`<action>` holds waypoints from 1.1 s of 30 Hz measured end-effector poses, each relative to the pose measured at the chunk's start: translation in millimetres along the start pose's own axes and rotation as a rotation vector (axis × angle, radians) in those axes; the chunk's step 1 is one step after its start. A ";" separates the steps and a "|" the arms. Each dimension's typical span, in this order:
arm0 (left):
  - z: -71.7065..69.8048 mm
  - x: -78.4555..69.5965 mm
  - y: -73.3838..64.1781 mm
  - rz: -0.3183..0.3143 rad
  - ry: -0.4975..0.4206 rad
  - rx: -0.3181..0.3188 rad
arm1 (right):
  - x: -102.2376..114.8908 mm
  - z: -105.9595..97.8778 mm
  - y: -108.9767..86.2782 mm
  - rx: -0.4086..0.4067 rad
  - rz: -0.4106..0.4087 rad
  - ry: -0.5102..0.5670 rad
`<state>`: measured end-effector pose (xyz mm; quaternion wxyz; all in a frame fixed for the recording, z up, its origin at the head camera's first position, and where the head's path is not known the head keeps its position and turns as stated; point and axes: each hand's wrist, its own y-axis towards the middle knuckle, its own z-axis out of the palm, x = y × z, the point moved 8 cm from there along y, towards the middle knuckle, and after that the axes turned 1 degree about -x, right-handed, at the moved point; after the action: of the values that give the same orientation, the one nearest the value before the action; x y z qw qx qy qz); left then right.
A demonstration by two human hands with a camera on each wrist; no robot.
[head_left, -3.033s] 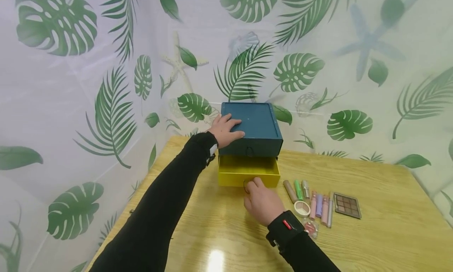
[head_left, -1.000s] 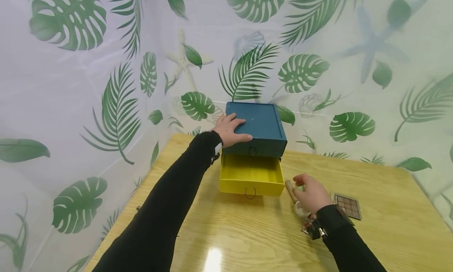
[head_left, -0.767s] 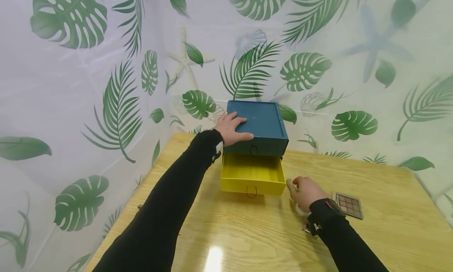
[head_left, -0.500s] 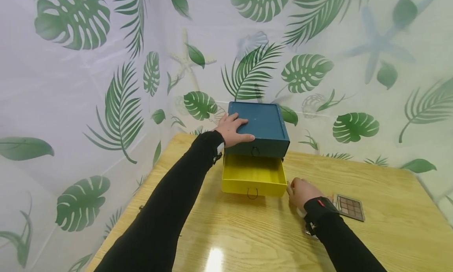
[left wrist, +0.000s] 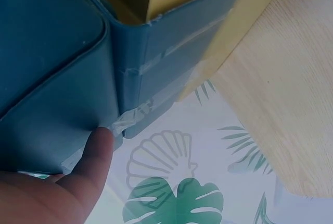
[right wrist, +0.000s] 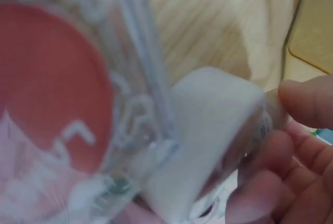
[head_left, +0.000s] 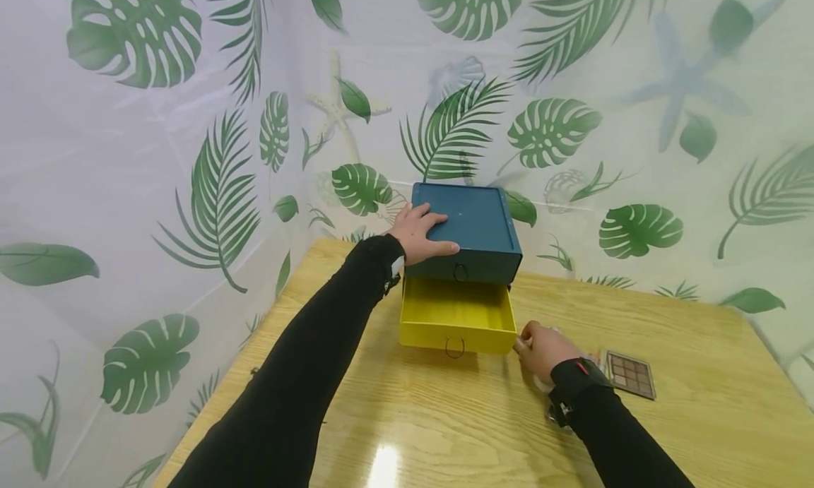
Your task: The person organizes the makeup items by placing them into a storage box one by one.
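Note:
My left hand (head_left: 420, 235) rests with spread fingers on the top left of the blue drawer box (head_left: 473, 216); in the left wrist view a fingertip (left wrist: 101, 140) touches its side. Below, the yellow drawer (head_left: 456, 332) stands pulled out, with a loop handle on its front. Right of the drawer, my right hand (head_left: 545, 350) pinches a brown tube (head_left: 523, 342) between thumb and fingers. The hand hides most of the tube and the cosmetics under it. Its wrist view shows a tan end (right wrist: 276, 107) at the thumb, beside a white round compact (right wrist: 208, 99).
A clear case with red blush (right wrist: 52, 88) is close to the right wrist camera. An eyeshadow palette (head_left: 630, 375) lies right of the hand on the wooden table (head_left: 413, 417). Leaf-printed cloth (head_left: 572, 64) hangs behind and to the left.
My right hand pulled the yellow drawer further out, let go of its handle, moved right to the cosmetics and took hold of the brown tube. My left hand stayed on the box.

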<state>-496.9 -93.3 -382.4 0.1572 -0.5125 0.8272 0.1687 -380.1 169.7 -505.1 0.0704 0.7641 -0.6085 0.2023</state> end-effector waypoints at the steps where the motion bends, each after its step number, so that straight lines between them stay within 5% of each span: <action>1: 9.6 12.6 12.1 0.014 0.013 -0.023 | -0.7 -0.8 -1.3 0.009 0.002 0.023; 4: 44.4 58.4 58.9 0.023 0.028 -0.040 | -0.7 -5.6 -5.2 0.014 0.008 0.087; 8: 61.8 78.9 83.0 -0.031 0.068 -0.006 | 1.1 -15.8 -10.6 -0.004 0.002 0.164; 14: 95.8 123.2 121.6 0.046 0.092 -0.122 | 7.0 -45.7 -17.8 -0.101 -0.045 0.168; 17: 77.6 101.5 100.8 0.028 0.076 -0.090 | 14.3 -63.7 -21.4 -0.146 -0.073 0.177; 19: 44.7 59.3 61.8 -0.033 0.045 -0.005 | 20.6 -74.2 -24.0 -0.171 -0.084 0.194; 22: -14.1 -19.5 -14.4 -0.065 -0.017 0.057 | 32.4 -87.7 -28.2 -0.211 -0.107 0.213; 24: -31.6 -43.4 -36.8 -0.082 -0.034 0.076 | 41.5 -94.2 -31.7 -0.228 -0.125 0.218; 29: -10.2 -15.0 -12.1 -0.038 -0.051 0.045 | 66.4 -101.5 -39.3 -0.260 -0.212 0.181; 31: -11.8 -17.1 -15.6 -0.028 -0.050 0.040 | 75.1 -101.1 -40.0 -0.275 -0.251 0.151; 33: -25.5 -35.4 -32.6 -0.048 -0.038 0.050 | 83.7 -99.6 -39.4 -0.284 -0.294 0.115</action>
<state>-454.7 -90.0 -348.2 0.1895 -0.5250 0.8154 0.1537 -349.7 139.3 -376.2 0.2408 0.8144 -0.5077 0.1451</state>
